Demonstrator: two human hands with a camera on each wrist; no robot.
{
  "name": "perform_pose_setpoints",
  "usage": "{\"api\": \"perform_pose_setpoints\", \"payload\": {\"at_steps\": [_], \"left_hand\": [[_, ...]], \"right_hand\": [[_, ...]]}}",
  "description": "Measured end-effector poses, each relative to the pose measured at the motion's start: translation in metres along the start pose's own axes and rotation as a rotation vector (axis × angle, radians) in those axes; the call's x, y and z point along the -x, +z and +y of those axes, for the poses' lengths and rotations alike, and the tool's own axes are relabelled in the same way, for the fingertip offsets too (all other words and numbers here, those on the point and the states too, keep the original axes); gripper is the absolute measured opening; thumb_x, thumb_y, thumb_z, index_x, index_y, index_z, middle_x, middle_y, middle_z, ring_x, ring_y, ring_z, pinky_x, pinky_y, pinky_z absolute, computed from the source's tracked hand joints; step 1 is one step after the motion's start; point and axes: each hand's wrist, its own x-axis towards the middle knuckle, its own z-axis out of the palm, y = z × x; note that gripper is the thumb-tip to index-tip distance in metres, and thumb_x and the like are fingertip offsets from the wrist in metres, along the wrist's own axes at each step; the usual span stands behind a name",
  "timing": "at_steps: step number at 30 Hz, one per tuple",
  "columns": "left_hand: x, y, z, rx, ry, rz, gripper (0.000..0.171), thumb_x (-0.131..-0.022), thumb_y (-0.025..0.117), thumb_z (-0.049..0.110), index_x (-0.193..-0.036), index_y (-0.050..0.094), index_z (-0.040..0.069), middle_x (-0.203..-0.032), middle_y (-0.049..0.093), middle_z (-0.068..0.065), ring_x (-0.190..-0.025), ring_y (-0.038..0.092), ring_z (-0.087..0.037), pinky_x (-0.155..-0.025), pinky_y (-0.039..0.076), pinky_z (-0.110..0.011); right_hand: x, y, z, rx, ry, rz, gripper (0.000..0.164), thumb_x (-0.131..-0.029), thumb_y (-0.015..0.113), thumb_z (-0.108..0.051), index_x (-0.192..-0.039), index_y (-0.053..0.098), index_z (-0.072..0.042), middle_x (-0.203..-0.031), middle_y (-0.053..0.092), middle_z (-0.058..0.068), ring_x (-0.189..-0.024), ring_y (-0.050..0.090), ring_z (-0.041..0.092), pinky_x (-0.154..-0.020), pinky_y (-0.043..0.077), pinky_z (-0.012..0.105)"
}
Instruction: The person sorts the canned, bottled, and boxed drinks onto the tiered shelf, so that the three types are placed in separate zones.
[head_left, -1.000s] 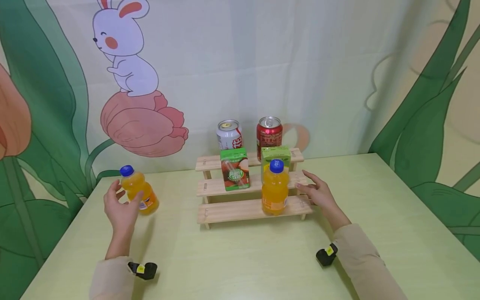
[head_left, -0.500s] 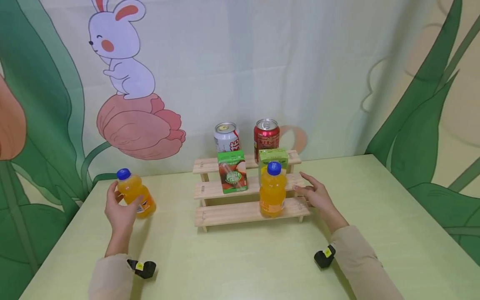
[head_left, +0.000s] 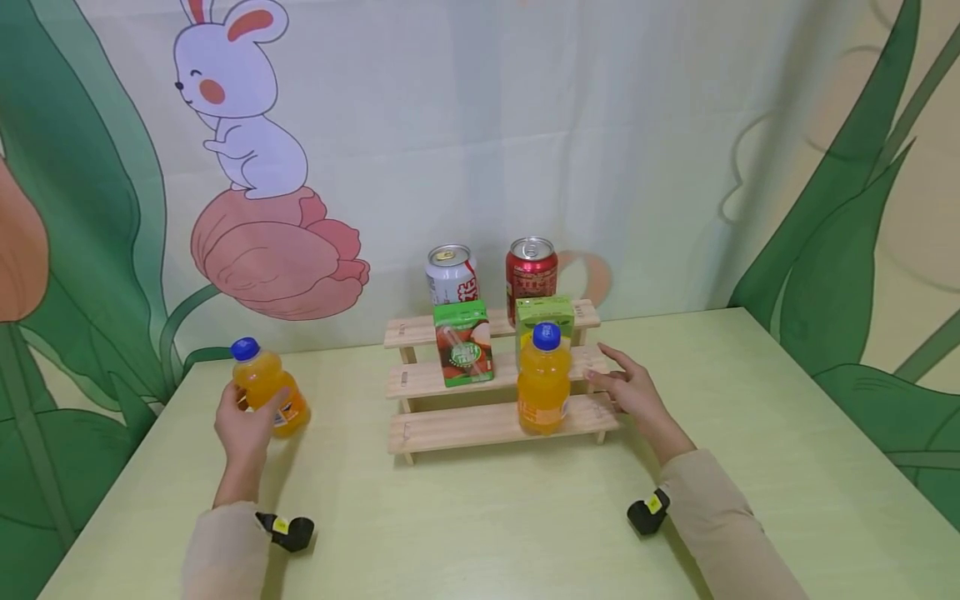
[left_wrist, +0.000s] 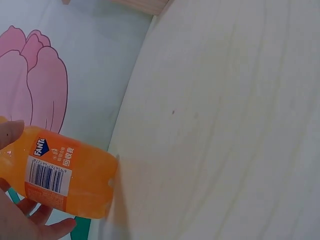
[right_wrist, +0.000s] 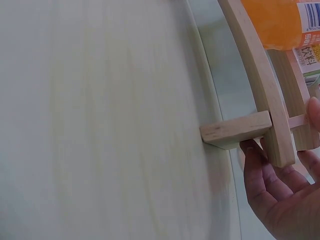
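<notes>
On the left of the table, a small Fanta bottle (head_left: 272, 387) with a blue cap holds orange drink. My left hand (head_left: 243, 421) grips its side, thumb at the label (left_wrist: 47, 165) and the other fingers along the opposite side. A three-step wooden stand (head_left: 457, 429) occupies the middle. My right hand (head_left: 633, 392) holds the right end of its lower steps; in the right wrist view, fingers (right_wrist: 257, 172) curl under the board's end beside a short leg (right_wrist: 237, 127). A second orange bottle (head_left: 545, 387) stands upright on the lowest step's right side.
The middle step carries a red-and-green juice box (head_left: 463, 346) and a light green drink box (head_left: 528, 312), partly behind the bottle. A white can (head_left: 450, 279) and a red can (head_left: 531, 271) stand on the top step. Behind the table (head_left: 465, 533) hangs a printed curtain (head_left: 637, 167).
My left hand has slid lower along the bottle and its fingers have closed in on it. The right hand stays at the stand; the head view has shifted slightly.
</notes>
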Motion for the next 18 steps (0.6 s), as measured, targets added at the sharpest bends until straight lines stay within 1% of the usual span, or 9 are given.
{"api": "perform_pose_setpoints", "payload": {"at_steps": [5,6,7,9,11,13,14,16,18], "left_hand": [[0.034,-0.003,0.037,0.047,-0.012,0.009,0.068,-0.083,0.063,0.04,-0.139,0.035,0.014,-0.138,0.039,-0.008,-0.125,0.034,-0.026,-0.106,0.026,-0.043],[0.039,-0.003,0.043,0.056,-0.015,0.014,0.066,-0.084,0.063,0.037,-0.138,0.035,0.013,-0.138,0.039,-0.01,-0.125,0.034,-0.027,-0.106,0.026,-0.043],[0.04,-0.003,0.045,0.054,-0.011,0.014,0.066,-0.084,0.062,0.038,-0.139,0.035,0.013,-0.138,0.039,-0.01,-0.125,0.034,-0.027,-0.106,0.026,-0.043],[0.031,-0.002,0.036,0.049,-0.015,0.017,0.068,-0.082,0.063,0.042,-0.139,0.035,0.016,-0.138,0.04,-0.007,-0.125,0.034,-0.025,-0.106,0.026,-0.042],[0.014,0.001,0.018,0.044,-0.016,0.019,0.071,-0.079,0.064,0.048,-0.138,0.036,0.021,-0.138,0.04,-0.003,-0.125,0.035,-0.023,-0.106,0.027,-0.042],[-0.001,0.003,0.001,0.038,-0.023,0.017,0.074,-0.076,0.064,0.053,-0.138,0.035,0.026,-0.137,0.04,0.0,-0.124,0.035,-0.021,-0.105,0.028,-0.042],[-0.007,0.004,-0.004,0.04,-0.033,0.018,0.075,-0.075,0.065,0.053,-0.138,0.035,0.027,-0.137,0.04,0.001,-0.125,0.035,-0.021,-0.105,0.028,-0.042],[-0.01,0.004,-0.007,0.041,-0.05,0.012,0.076,-0.074,0.065,0.054,-0.138,0.034,0.028,-0.137,0.04,0.001,-0.125,0.034,-0.021,-0.105,0.028,-0.042],[-0.011,0.004,-0.005,0.048,-0.067,-0.001,0.078,-0.073,0.065,0.055,-0.139,0.033,0.028,-0.138,0.039,0.002,-0.126,0.034,-0.021,-0.105,0.028,-0.043]], "right_hand": [[0.001,0.0,-0.002,0.023,0.014,-0.009,0.067,-0.087,0.061,-0.03,-0.143,0.028,-0.014,-0.101,0.059,0.014,-0.054,0.037,0.011,-0.047,0.035,0.02],[0.0,0.0,-0.002,0.02,0.016,-0.011,0.066,-0.088,0.06,-0.028,-0.143,0.028,-0.013,-0.101,0.059,0.014,-0.054,0.037,0.011,-0.046,0.035,0.02],[0.0,-0.001,-0.002,0.015,0.022,-0.011,0.066,-0.088,0.06,-0.027,-0.143,0.028,-0.013,-0.102,0.059,0.014,-0.053,0.037,0.01,-0.046,0.035,0.02],[0.004,-0.001,-0.007,0.016,0.024,-0.018,0.064,-0.089,0.059,-0.023,-0.143,0.027,-0.01,-0.101,0.059,0.014,-0.052,0.037,0.01,-0.046,0.036,0.021],[0.007,-0.001,-0.011,0.012,0.015,-0.024,0.065,-0.089,0.059,-0.022,-0.143,0.026,-0.008,-0.101,0.059,0.015,-0.051,0.036,0.01,-0.046,0.035,0.021],[0.008,-0.001,-0.011,0.017,0.017,-0.018,0.064,-0.089,0.059,-0.023,-0.143,0.027,-0.009,-0.103,0.059,0.016,-0.054,0.038,0.01,-0.047,0.036,0.021],[0.008,0.0,-0.011,0.022,0.017,-0.015,0.064,-0.089,0.058,-0.023,-0.143,0.027,-0.01,-0.104,0.059,0.018,-0.055,0.039,0.01,-0.047,0.036,0.021],[0.005,0.0,-0.006,0.023,0.016,-0.009,0.065,-0.089,0.059,-0.026,-0.144,0.028,-0.013,-0.108,0.058,0.02,-0.057,0.04,0.011,-0.047,0.036,0.02],[0.001,0.0,-0.002,0.032,0.021,-0.003,0.064,-0.089,0.059,-0.028,-0.144,0.028,-0.015,-0.113,0.056,0.022,-0.06,0.041,0.011,-0.048,0.037,0.019]]}}
